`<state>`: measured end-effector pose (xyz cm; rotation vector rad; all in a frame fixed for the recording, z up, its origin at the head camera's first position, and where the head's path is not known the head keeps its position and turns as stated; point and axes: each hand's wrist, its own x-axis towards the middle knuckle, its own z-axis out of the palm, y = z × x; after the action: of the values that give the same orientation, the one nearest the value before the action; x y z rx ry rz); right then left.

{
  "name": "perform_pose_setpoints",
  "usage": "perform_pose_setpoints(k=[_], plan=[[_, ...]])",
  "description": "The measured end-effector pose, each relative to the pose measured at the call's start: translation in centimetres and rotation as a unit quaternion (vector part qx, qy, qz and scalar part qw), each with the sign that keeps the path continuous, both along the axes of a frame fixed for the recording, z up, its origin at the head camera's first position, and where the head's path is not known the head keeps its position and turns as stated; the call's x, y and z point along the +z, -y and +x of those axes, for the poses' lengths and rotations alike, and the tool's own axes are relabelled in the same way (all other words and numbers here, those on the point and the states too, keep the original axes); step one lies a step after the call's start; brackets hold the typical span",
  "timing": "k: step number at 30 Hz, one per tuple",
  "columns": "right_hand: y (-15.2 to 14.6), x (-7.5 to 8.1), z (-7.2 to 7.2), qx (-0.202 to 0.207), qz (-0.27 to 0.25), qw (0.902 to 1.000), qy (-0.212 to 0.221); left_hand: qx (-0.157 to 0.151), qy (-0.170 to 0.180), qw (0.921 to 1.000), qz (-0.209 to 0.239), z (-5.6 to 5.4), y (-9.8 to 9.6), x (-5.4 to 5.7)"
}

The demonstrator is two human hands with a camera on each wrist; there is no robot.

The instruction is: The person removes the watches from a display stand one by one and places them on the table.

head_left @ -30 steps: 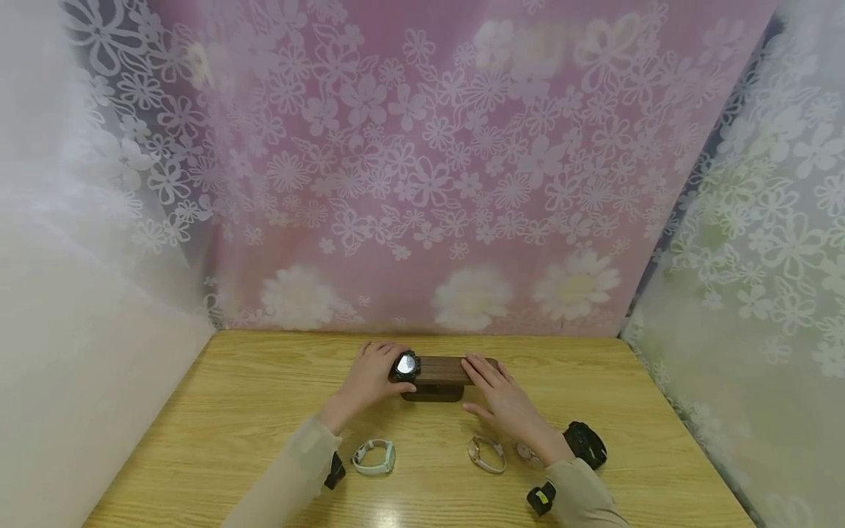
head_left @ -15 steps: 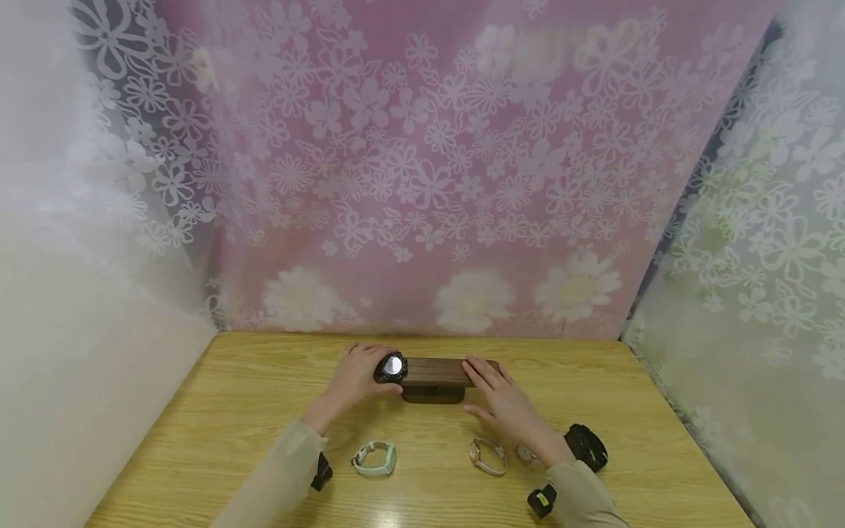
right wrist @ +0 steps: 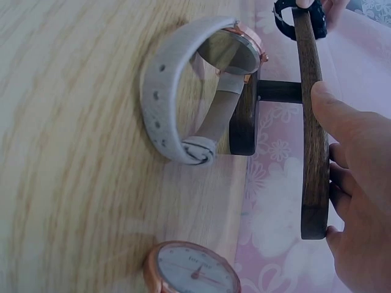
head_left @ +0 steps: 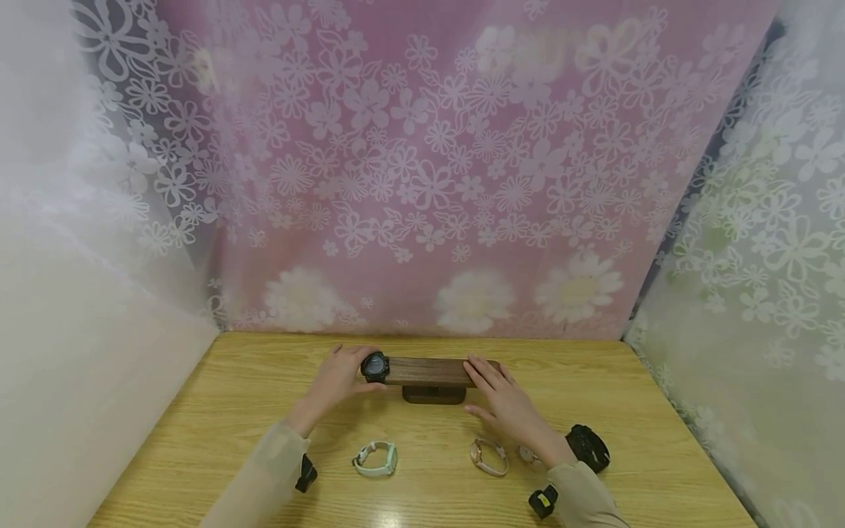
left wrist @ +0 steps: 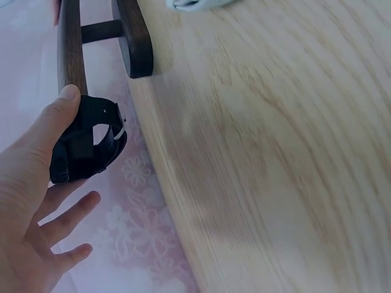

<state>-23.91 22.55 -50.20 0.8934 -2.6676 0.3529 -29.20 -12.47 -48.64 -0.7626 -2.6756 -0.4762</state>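
A dark wooden watch stand (head_left: 432,372) stands at the back of the table, its long bar on a short post and rounded base. Round the bar's left end loops a black watch (head_left: 375,367), dial up. My left hand (head_left: 338,375) holds that watch between thumb and fingers; the left wrist view shows its buckled strap (left wrist: 101,110) hanging below the bar. Toward the bar's right end, my right hand (head_left: 505,400) grips it, fingers over the top and thumb (right wrist: 333,110) on the near side. The right hand's fingertips are partly hidden behind the bar in the right wrist view.
In front lie a mint-green watch (head_left: 375,459) and a pale-strapped rose gold watch (head_left: 489,456). A second rose gold watch (right wrist: 194,268) lies partly under the right forearm. Black wrist gear (head_left: 587,447) is on the right arm. A flowered pink curtain (head_left: 429,183) hangs behind the table.
My left hand has slid the black watch leftward along the bar to its left end, baring more of the wood. The right hand has kept its place on the bar.
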Motion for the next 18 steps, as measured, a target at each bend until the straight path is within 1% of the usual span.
perform_pose_setpoints(k=[2, 5, 8, 13, 18], plan=[[0.0, -0.1, 0.0, 0.003, -0.002, 1.0, -0.005, 0.007, 0.004, 1.0, 0.0, 0.2, 0.5, 0.0], [0.0, -0.2, 0.0, 0.006, -0.005, 0.9999, -0.006, 0.011, -0.003, 0.9999, -0.003, 0.5, 1.1, 0.1], [-0.1, -0.2, 0.0, 0.007, -0.004, 0.9999, -0.007, 0.006, -0.024, 0.9997, -0.008, 0.9, 1.5, 0.2], [-0.1, -0.2, 0.0, 0.006, -0.004, 0.9999, -0.007, -0.014, -0.056, 0.9983, 0.004, 1.9, 1.7, 0.9], [-0.1, -0.2, 0.0, 0.004, -0.005, 1.0, -0.002, -0.014, -0.079, 0.9968, 0.001, 2.7, 1.7, 1.4]])
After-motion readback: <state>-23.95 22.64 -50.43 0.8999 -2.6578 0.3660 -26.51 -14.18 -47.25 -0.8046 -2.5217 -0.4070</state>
